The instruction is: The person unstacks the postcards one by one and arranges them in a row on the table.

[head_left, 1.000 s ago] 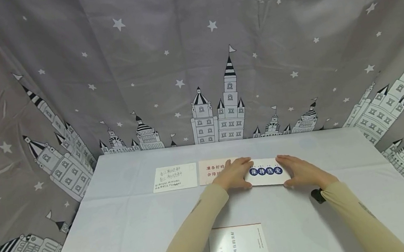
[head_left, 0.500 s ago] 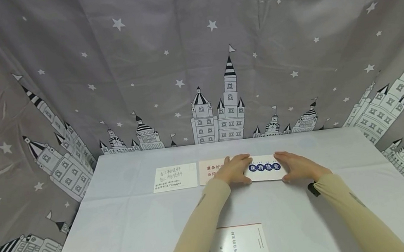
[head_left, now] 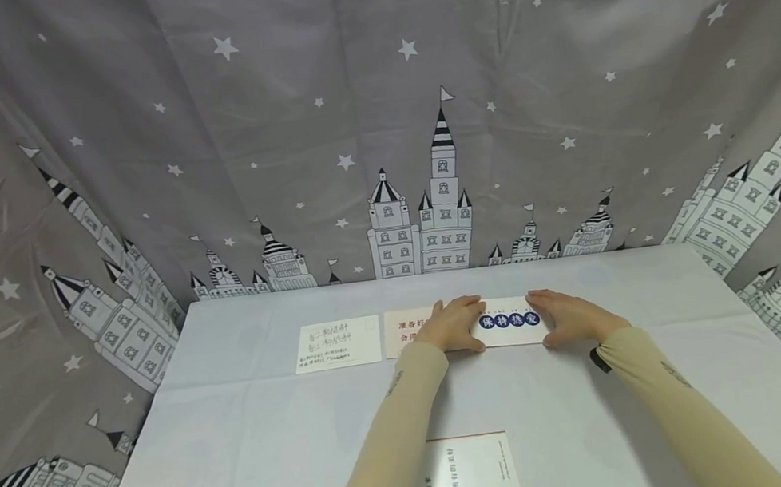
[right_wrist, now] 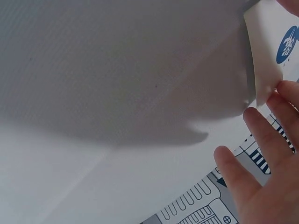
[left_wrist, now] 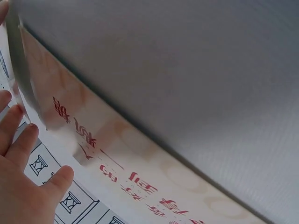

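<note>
A white postcard [head_left: 509, 320] with characters in dark blue circles lies at the back of the table, between the two hands. My left hand [head_left: 452, 325] holds its left end, thumb at the near edge and fingers at the far edge. In the same way the right hand [head_left: 572, 315] grips the right end. The right wrist view shows the card's corner [right_wrist: 266, 51] beside the fingertips. A pale pink postcard [head_left: 406, 333] with red characters lies just left, partly hidden by the left hand; it crosses the left wrist view as well.
Farther left is a handwritten white postcard [head_left: 337, 343]. A white card with a red top edge [head_left: 485, 474] lies near the front, partly behind the left sleeve. Behind the white table [head_left: 241, 453] hangs a grey curtain [head_left: 305, 125] printed with castles and stars.
Both hands have moved the blue-circle postcard slightly away and to the left, setting it level with the pink postcard. The other cards have stayed put.
</note>
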`<state>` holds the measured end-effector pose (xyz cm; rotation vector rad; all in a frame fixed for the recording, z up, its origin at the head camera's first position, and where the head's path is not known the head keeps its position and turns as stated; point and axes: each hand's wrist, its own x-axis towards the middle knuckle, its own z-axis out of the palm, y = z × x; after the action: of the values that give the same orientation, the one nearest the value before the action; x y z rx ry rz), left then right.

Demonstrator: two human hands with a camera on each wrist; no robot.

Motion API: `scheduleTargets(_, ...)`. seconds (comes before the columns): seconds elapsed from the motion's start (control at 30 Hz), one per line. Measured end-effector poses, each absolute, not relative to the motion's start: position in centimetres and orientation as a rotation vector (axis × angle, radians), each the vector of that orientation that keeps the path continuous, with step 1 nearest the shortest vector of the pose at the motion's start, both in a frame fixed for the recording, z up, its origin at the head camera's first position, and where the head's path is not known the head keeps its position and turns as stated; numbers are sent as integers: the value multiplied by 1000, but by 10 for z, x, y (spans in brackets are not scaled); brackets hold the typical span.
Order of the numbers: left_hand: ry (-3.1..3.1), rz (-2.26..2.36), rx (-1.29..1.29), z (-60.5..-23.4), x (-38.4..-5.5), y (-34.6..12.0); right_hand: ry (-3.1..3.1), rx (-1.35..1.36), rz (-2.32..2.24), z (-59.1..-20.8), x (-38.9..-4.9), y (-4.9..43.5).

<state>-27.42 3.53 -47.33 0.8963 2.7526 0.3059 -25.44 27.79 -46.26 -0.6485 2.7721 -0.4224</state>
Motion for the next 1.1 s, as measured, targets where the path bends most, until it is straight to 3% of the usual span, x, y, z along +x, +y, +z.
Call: scheduleTargets(1.1, 2739, 375, 981, -473, -276, 11, 2779, -650, -564, -468, -248, 281)
